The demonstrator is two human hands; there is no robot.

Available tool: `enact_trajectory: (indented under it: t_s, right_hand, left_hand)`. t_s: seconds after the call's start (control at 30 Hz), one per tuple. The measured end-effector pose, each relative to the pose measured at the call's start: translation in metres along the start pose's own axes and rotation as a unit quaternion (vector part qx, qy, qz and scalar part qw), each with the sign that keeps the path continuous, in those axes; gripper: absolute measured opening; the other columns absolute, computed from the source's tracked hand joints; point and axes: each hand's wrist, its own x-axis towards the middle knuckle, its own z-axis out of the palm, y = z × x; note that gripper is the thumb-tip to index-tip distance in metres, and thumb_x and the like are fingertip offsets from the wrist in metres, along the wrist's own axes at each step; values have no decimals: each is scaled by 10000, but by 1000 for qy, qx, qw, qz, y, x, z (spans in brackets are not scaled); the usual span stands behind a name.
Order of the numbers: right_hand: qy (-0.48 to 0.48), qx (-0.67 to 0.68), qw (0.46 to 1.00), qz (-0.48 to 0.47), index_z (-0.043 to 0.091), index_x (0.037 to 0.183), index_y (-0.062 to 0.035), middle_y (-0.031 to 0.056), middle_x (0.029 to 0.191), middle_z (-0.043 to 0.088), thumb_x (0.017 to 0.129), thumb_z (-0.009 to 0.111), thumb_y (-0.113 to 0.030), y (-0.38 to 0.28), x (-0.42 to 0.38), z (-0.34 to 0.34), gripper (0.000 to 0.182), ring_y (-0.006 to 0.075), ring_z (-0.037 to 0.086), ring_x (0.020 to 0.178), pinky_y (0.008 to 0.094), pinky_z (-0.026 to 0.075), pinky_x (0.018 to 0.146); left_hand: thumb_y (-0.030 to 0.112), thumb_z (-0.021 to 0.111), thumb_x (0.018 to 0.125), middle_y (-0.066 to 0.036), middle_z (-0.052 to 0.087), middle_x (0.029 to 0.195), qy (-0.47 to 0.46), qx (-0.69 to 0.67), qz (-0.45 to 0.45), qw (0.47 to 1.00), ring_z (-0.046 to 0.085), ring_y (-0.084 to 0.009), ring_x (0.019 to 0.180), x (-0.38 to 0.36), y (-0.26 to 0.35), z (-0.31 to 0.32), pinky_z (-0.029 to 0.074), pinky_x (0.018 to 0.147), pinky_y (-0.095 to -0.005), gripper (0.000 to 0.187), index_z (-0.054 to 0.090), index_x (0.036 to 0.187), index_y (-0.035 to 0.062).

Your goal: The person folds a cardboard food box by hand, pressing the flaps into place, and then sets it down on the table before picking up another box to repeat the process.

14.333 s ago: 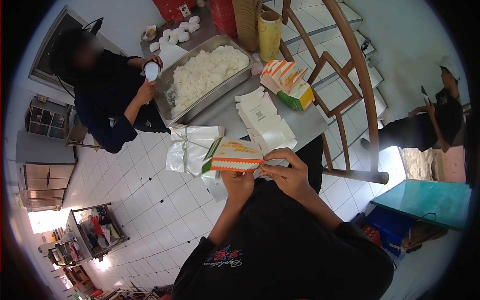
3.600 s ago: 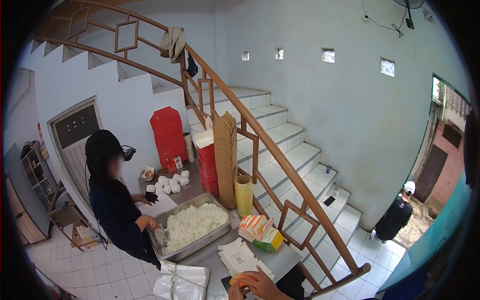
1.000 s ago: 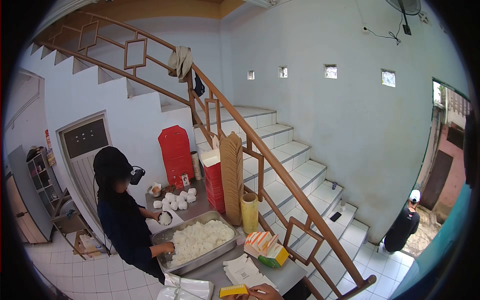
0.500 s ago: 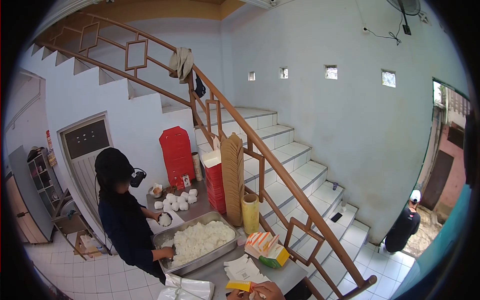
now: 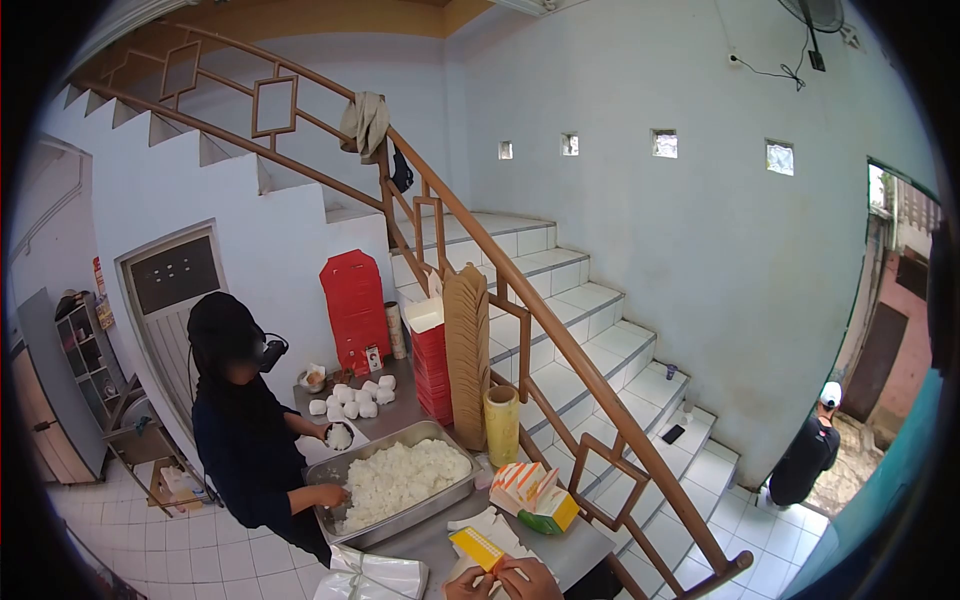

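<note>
At the bottom edge, my left hand and my right hand are close together, both closed on a small yellow-and-orange paper carton. The left grips its near left side and the right pinches its near right corner; some fingers are cut off by the frame. Just beyond them lie flat white carton blanks. A bunch of orange-striped, yellow and green cartons stands to the right on the metal table. Left of my hands is a stack of white plastic sheets or bags.
Across the table a co-worker has one hand at a metal tray of white rice and a small bowl in the other. White wrapped lumps, red box stacks, brown paper trays and a film roll stand beyond.
The yellow carton has come up and left, showing more of its printed face above my fingers. The co-worker's hand in the tray has shifted slightly upward.
</note>
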Motion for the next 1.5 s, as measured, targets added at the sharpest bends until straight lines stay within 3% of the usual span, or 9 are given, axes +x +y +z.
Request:
enact_trajectory:
  t_s: [0.07,0.1,0.13,0.17,0.5,0.77,1.3,1.4,1.5]
  right_hand:
    - [5,241,940,243,625,1222,-48,144,1172,653,952,642,-191,4,2,-1,306,312,615,1039,428,489,906]
    - [21,-73,996,-45,608,1226,-50,136,1179,651,968,644,-214,19,0,-4,307,286,623,1027,433,496,898]
    - [37,-370,869,-327,590,1230,-53,127,1185,649,984,647,-236,29,0,-6,312,261,630,1016,439,503,891]
    - [20,-359,855,-373,592,1227,-53,126,1186,648,982,651,-239,36,0,-7,313,261,630,1019,435,502,895]
    - [-59,-182,961,-200,606,1198,-54,124,1195,638,959,695,-260,47,13,1,328,259,629,1054,403,486,937]
    - [-83,-116,980,-140,617,1176,-54,122,1202,629,941,730,-277,59,13,-1,343,257,628,1082,377,474,970]
    - [-101,34,994,-37,630,1095,-59,100,1121,608,954,715,-323,73,16,-25,311,253,607,1042,353,459,952]
    - [-73,15,996,-39,627,1059,-63,86,1053,602,983,664,-338,71,15,-25,288,252,592,980,365,462,901]
    - [-22,-1,999,-44,624,1024,-66,72,985,595,1013,614,-353,74,14,-26,287,251,577,918,377,465,850]
  left_hand:
    - [88,576,958,-112,707,996,-49,24,106,993,652,-195,890,0,8,3,519,790,-321,197,650,1104,-22]
    - [-36,611,925,-57,712,957,-73,37,158,984,644,-145,850,-4,13,3,516,719,-282,141,671,1044,8]
    - [-13,654,917,-65,704,932,28,224,63,972,640,-133,854,-25,57,28,522,740,-281,83,682,994,2]
    - [-13,654,917,-65,704,932,29,224,65,972,640,-133,854,-37,78,40,522,740,-281,83,682,994,2]
    - [25,763,873,-52,708,957,5,324,100,941,646,-123,849,-44,110,29,534,743,-299,217,713,1082,-3]
    - [129,690,961,-50,696,1043,-156,5,-18,988,690,-156,836,-51,78,12,583,710,-300,419,571,1344,10]
    - [371,475,1095,-80,711,1026,73,248,158,953,652,-169,902,-69,94,11,542,779,-330,394,665,1094,26]
    - [253,489,1087,-86,695,1046,-83,8,12,996,641,-173,930,-85,111,37,535,805,-349,281,656,1068,28]
    - [136,614,1010,-97,657,1054,-253,257,273,892,638,-218,979,-67,69,29,515,843,-374,116,669,1045,41]
